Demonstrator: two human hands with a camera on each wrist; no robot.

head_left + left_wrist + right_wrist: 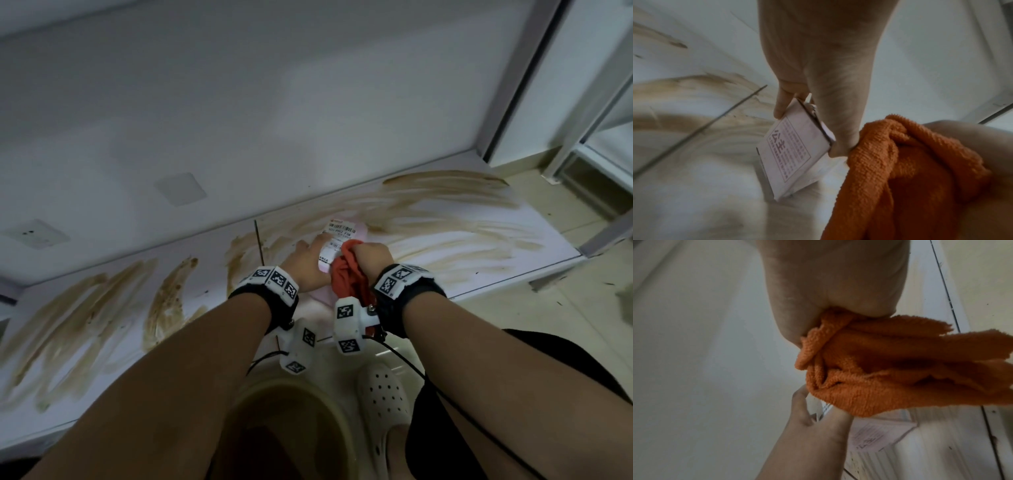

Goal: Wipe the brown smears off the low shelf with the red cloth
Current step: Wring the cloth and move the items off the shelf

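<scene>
Brown smears [445, 192] streak the low white shelf [534, 246] from its left end [65, 318] to its right end. My right hand [373, 255] grips the bunched red cloth [349, 277] just above the shelf's middle, and the cloth hangs from the fist [834, 280] in folds [890, 366]. Beside it my left hand [310, 260] pinches a pale pink packet [337, 240] with a barcode label. The left wrist view shows finger and thumb [818, 73] on the packet's top edge [793, 154], its lower corner near the shelf. The cloth [910, 170] touches my left thumb.
A dark seam [258, 240] crosses the shelf just left of my hands. The white back wall [274, 102] rises behind. A grey upright post [513, 85] stands at the right end. Below me are a brownish basin [284, 428] and a white clog [383, 394] on the tiled floor.
</scene>
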